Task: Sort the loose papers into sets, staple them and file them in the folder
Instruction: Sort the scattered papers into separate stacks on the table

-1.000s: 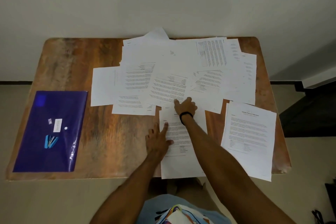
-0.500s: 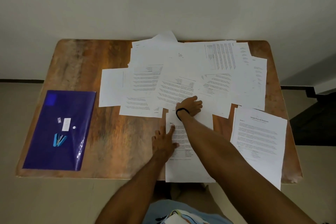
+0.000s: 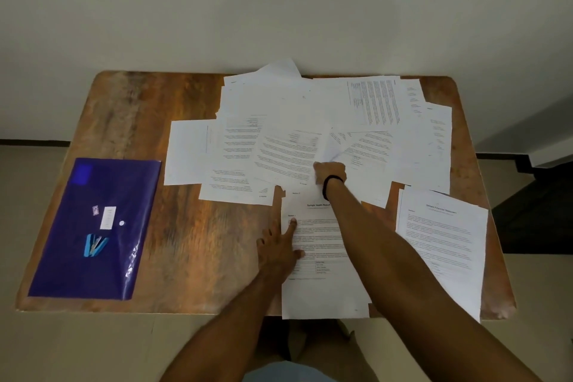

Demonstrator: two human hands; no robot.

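Several loose printed papers [image 3: 297, 121] lie overlapping across the far half of the wooden table [image 3: 192, 245]. My right hand [image 3: 330, 172] reaches into that spread and pinches a sheet [image 3: 333, 146], whose near edge lifts and crumples. My left hand [image 3: 279, 246] lies flat with straight fingers on the left edge of a headed set [image 3: 322, 288] at the table's near edge. Another headed set [image 3: 446, 242] lies at the near right. The blue folder [image 3: 93, 226] sits at the left with a blue stapler [image 3: 94, 245] on it.
Small white labels [image 3: 108, 217] show on the folder. The near sets overhang the table's front edge. A pale wall rises behind the table, and a dark step area [image 3: 539, 211] lies to the right on the floor.
My right hand has closed on a sheet in the spread and started lifting its near edge. My left hand stays pressed on the near set. The camera has shifted a little.
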